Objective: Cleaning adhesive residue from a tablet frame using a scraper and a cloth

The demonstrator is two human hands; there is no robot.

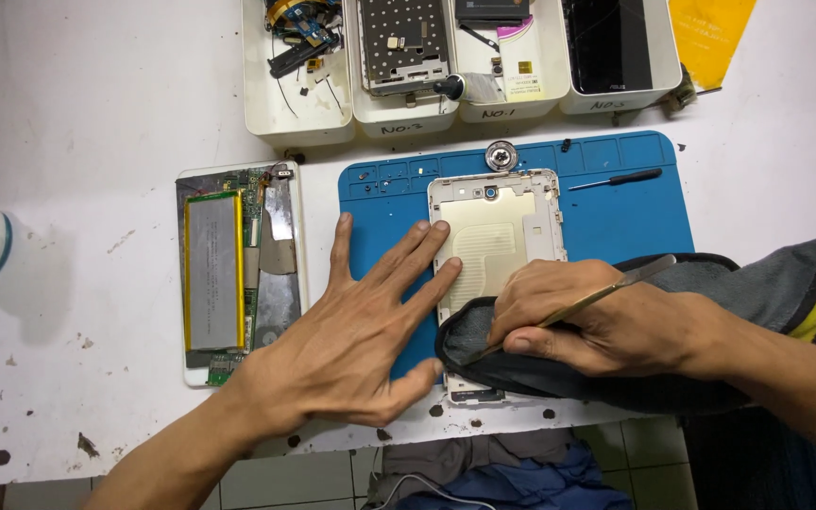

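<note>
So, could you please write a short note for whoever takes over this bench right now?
Left hand: flat and open, fingers spread, pressing the gold tablet back cover down on the blue mat.
Right hand: shut on a thin metal pry tool, its tip at the cover's lower edge, over a dark cloth.
Done: the opened tablet body, battery showing, lies left of the mat; parts sit in the white trays.
Left: the cover is not yet put away; the small screwdriver lies unused on the mat.
</note>
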